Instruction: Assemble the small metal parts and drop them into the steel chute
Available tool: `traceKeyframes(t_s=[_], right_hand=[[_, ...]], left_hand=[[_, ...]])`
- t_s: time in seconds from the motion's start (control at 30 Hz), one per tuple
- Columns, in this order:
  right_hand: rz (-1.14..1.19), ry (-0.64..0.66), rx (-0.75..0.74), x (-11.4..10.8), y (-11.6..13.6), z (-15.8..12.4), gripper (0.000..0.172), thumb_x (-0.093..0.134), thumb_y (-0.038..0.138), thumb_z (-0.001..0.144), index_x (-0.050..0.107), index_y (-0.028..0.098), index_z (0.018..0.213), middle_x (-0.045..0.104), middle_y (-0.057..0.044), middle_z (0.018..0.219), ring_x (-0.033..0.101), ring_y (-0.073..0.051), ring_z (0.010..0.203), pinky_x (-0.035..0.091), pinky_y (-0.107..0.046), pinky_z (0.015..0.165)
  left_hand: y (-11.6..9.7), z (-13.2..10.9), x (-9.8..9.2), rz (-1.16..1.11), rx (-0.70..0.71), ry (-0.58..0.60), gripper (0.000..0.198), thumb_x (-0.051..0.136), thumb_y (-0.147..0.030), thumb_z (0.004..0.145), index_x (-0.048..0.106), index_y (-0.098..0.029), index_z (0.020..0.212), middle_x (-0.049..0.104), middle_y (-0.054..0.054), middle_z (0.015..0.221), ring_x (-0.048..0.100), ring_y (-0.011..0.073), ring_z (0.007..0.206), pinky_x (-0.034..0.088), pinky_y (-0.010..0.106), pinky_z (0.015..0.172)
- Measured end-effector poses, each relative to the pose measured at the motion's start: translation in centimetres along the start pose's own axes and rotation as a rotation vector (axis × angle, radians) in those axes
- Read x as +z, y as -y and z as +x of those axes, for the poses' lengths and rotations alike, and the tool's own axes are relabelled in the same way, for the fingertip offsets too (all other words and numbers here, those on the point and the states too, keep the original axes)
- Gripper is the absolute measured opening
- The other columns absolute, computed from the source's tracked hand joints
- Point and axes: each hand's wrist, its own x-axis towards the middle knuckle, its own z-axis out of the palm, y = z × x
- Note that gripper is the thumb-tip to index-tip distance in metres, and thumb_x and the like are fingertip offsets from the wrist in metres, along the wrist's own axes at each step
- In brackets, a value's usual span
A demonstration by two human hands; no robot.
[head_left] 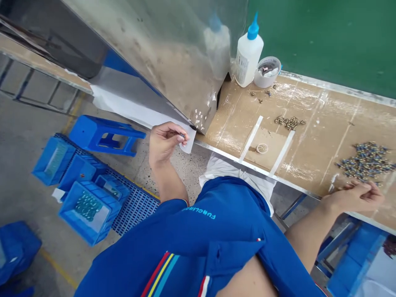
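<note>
Pinching a small part (183, 135) beside white paper (139, 110), at the counter's metal edge (247, 164).

Open floor (31, 123) past the edge, with a blue stool (105, 135) and blue crates (89, 212); on the counter, a glue bottle (249, 53), a small tub (267, 72) and brass bits (290, 122). Left hand (165, 143) nearly closed on the part, at the paper's corner; right hand (354, 197) loosely curled, nothing visible in it, just beside a blue-and-brass parts pile (366, 161).
</note>
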Motion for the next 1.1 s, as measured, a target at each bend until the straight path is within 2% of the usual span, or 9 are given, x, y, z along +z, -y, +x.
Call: traceKeyframes(t_s=[0.03, 0.07, 0.2, 0.3, 0.43, 0.53, 0.73, 0.93, 1.1], right_hand=[[0.066, -0.104, -0.049, 0.3, 1.1, -1.1, 0.048, 0.062, 0.072, 0.073, 0.040, 0.029, 0.075, 0.039, 0.004, 0.060, 0.032, -0.012, 0.047, 0.025, -0.030, 0.043], [0.100, -0.082, -0.059, 0.8, 2.2, -2.4, 0.048, 0.066, 0.071, 0.070, 0.044, 0.028, 0.075, 0.043, 0.003, 0.060, 0.037, -0.012, 0.047, 0.025, -0.029, 0.042], [0.042, 0.403, 0.058, 3.4, 6.2, -8.7, 0.044, 0.068, 0.064, 0.079, 0.062, 0.022, 0.089, 0.061, -0.001, 0.070, 0.055, -0.013, 0.055, 0.044, -0.027, 0.049], [0.043, 0.762, 0.104, 5.4, 7.2, -12.1, 0.048, 0.069, 0.064, 0.080, 0.067, 0.021, 0.100, 0.070, -0.004, 0.082, 0.064, -0.015, 0.065, 0.051, -0.028, 0.055], [0.042, 0.895, 0.115, 6.7, 6.7, -14.1, 0.045, 0.069, 0.061, 0.083, 0.068, 0.021, 0.102, 0.073, -0.006, 0.085, 0.068, -0.018, 0.074, 0.055, -0.032, 0.066], [0.050, 0.874, 0.077, 7.1, 6.6, -14.3, 0.038, 0.068, 0.057, 0.086, 0.069, 0.021, 0.098, 0.073, -0.006, 0.086, 0.068, -0.018, 0.077, 0.056, -0.033, 0.070], [-0.056, 0.930, -0.130, 7.8, 7.6, -13.5, 0.021, 0.070, 0.042, 0.088, 0.073, 0.023, 0.082, 0.062, -0.002, 0.077, 0.056, -0.015, 0.068, 0.048, -0.030, 0.062], [-0.107, 0.976, -0.411, 8.7, 8.5, -12.7, 0.014, 0.065, 0.031, 0.092, 0.072, 0.023, 0.084, 0.060, -0.004, 0.089, 0.057, -0.017, 0.077, 0.048, -0.032, 0.068], [-0.184, 1.020, -0.477, 8.2, 8.9, -11.8, 0.015, 0.062, 0.031, 0.093, 0.070, 0.022, 0.085, 0.058, -0.005, 0.090, 0.056, -0.017, 0.077, 0.048, -0.033, 0.069]], left_hand=[[0.1, 0.1, 0.9, -0.027, -0.030, 0.097, 0.031, 0.091, -0.040, 0.066, 0.071, -0.016, 0.070, 0.069, 0.001, 0.061, 0.058, 0.0089, 0.043, 0.048, 0.020, 0.039], [0.4, 0.3, 1.9, -0.050, -0.076, 0.208, 0.032, 0.091, -0.041, 0.068, 0.071, -0.016, 0.070, 0.069, 0.002, 0.062, 0.059, 0.0100, 0.044, 0.049, 0.021, 0.039], [3.8, 0.6, 7.3, -0.037, -0.314, 0.561, 0.026, 0.084, -0.037, 0.075, 0.072, -0.014, 0.080, 0.073, 0.006, 0.076, 0.068, 0.0134, 0.064, 0.057, 0.024, 0.057], [7.7, -0.1, 11.6, -0.002, -0.378, 0.602, 0.021, 0.078, -0.030, 0.078, 0.070, -0.012, 0.082, 0.072, 0.005, 0.079, 0.067, 0.0125, 0.071, 0.055, 0.023, 0.066], [12.2, -1.3, 14.7, 0.032, -0.315, 0.549, 0.020, 0.071, -0.031, 0.082, 0.070, -0.012, 0.085, 0.071, 0.004, 0.077, 0.063, 0.0115, 0.068, 0.051, 0.023, 0.065], [13.7, -1.6, 15.2, 0.112, -0.228, 0.517, 0.018, 0.069, -0.031, 0.084, 0.070, -0.013, 0.085, 0.071, 0.003, 0.075, 0.062, 0.0114, 0.066, 0.050, 0.022, 0.064], [13.9, -1.4, 14.9, 0.225, -0.112, 0.558, 0.016, 0.067, -0.030, 0.088, 0.070, -0.014, 0.087, 0.073, 0.004, 0.079, 0.062, 0.0111, 0.064, 0.050, 0.022, 0.063], [14.0, -1.4, 15.0, 0.255, -0.127, 0.559, 0.020, 0.065, -0.034, 0.090, 0.070, -0.015, 0.088, 0.073, 0.004, 0.079, 0.062, 0.0112, 0.065, 0.051, 0.021, 0.063], [13.9, -1.3, 15.0, 0.249, -0.143, 0.565, 0.017, 0.064, -0.030, 0.089, 0.069, -0.014, 0.089, 0.073, 0.003, 0.078, 0.062, 0.0105, 0.063, 0.050, 0.020, 0.061]])
